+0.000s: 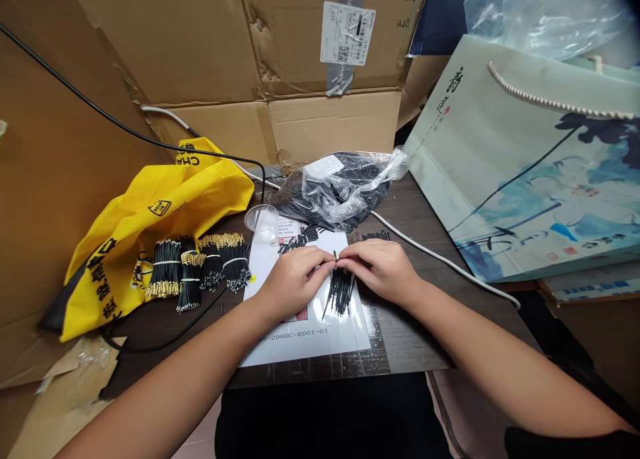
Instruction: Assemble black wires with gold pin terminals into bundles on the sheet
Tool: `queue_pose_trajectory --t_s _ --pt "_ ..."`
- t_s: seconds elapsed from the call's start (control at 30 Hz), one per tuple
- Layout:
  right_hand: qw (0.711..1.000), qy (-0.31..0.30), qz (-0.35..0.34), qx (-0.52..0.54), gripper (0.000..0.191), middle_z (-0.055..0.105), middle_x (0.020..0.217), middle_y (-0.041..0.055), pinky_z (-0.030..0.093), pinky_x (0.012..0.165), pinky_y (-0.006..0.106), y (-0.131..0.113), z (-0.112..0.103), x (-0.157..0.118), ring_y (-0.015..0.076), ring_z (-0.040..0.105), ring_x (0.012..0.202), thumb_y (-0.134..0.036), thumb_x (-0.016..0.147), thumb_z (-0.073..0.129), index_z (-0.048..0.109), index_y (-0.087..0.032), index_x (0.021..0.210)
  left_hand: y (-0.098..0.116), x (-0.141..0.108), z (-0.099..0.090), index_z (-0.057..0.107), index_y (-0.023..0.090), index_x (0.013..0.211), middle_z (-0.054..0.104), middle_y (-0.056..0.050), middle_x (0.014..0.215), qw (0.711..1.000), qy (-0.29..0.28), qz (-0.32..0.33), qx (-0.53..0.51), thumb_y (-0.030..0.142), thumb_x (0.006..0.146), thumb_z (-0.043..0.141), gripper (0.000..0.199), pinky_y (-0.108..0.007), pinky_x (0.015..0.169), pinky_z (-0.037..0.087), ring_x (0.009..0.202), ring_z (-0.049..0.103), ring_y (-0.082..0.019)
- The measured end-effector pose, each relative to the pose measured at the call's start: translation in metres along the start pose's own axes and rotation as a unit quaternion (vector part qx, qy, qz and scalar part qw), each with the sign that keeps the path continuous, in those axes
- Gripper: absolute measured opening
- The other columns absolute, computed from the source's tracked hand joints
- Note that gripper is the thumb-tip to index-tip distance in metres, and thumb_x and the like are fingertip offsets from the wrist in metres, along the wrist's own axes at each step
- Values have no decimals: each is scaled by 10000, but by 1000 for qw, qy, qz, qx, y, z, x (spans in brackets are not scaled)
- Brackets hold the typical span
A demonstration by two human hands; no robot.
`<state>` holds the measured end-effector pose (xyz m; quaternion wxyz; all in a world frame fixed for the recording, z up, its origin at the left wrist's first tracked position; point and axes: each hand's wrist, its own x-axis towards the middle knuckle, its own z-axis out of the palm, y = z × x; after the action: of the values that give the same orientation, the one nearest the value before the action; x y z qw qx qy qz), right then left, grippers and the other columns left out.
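Note:
My left hand [299,277] and my right hand [383,267] meet over a white printed sheet [305,345]. The fingertips of both hands pinch one small dark piece between them; its details are too small to tell. Just below the fingertips lies a loose bunch of thin black wires [341,293] on the sheet. Short black tubes [305,237] are scattered behind my left hand, and more short black pieces [376,235] lie behind my right hand. To the left sit several banded bundles of black wires with gold ends [167,267].
A clear plastic bag of black parts [340,185] lies at the back, beside a clear round lid [261,217]. A yellow bag [165,205] lies at the left, a large paper bag [530,165] stands right. A white cable [425,247] crosses the dark table [420,339]. Cardboard boxes [300,39] stand behind.

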<state>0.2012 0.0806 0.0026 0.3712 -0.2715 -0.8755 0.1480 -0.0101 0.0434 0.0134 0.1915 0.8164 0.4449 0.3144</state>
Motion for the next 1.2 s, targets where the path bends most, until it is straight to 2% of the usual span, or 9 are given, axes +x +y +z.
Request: queue_pose_trajectory --t_s 0.23,0.53,0.63,0.73,0.8,0.87,1.03,1.1,1.2 --pt "1000 17 7 0 131 729 770 21 486 723 312 -2 2 1 152 658 696 -296 907 639 689 -181 870 -1 -4 1 716 197 962 754 -19 911 998 53 16 -18 282 921 593 155 -255 767 522 807 688 -129" --pt "1000 6 16 13 213 717 704 21 459 690 297 -3 5 1 139 634 640 -314 933 596 709 -178 816 0 -5 2 720 206 956 758 3 885 998 55 37 -12 251 917 601 133 -240 749 511 787 692 -113" --pt "999 3 35 25 230 710 707 16 455 694 293 -4 4 0 139 626 649 -339 946 568 703 -182 844 3 -4 1 725 200 920 753 -8 865 998 50 -4 -43 285 910 610 143 -251 737 508 770 684 -122" --pt "994 10 76 76 282 695 728 20 464 692 292 -3 1 -1 148 629 682 -390 975 494 682 -183 1015 5 -1 -2 723 191 852 737 -19 833 990 57 -74 -104 324 877 652 153 -269 742 507 766 666 -134" --pt "988 19 101 118 317 683 741 21 472 689 284 -3 0 -2 143 632 694 -378 1002 424 662 -181 1072 4 1 -5 720 185 794 721 -23 813 981 74 -104 -143 340 837 699 162 -282 770 502 786 652 -141" --pt "984 23 116 134 310 675 744 18 471 684 275 -4 0 -1 133 625 689 -338 1011 399 666 -183 1029 3 3 -7 719 177 760 706 -29 792 969 85 -131 -192 359 798 736 186 -286 761 500 779 636 -143" --pt "990 1 95 101 181 687 762 22 460 682 280 -13 5 2 130 601 674 -270 940 533 677 -183 872 0 4 -6 701 151 752 677 -22 728 914 85 -209 -338 423 698 807 297 -236 619 474 652 582 -108" --pt "991 -7 75 106 143 687 724 12 460 691 287 -20 8 4 126 587 645 -265 909 583 689 -187 854 -1 4 -4 684 146 748 655 -10 714 890 98 -220 -386 432 675 823 327 -222 617 463 639 560 -92" --pt "986 -12 93 141 112 673 644 -12 466 702 291 -32 15 6 119 579 613 -276 876 643 715 -197 842 -3 1 1 657 143 747 608 5 694 854 118 -224 -454 443 662 834 358 -206 614 438 640 529 -79"
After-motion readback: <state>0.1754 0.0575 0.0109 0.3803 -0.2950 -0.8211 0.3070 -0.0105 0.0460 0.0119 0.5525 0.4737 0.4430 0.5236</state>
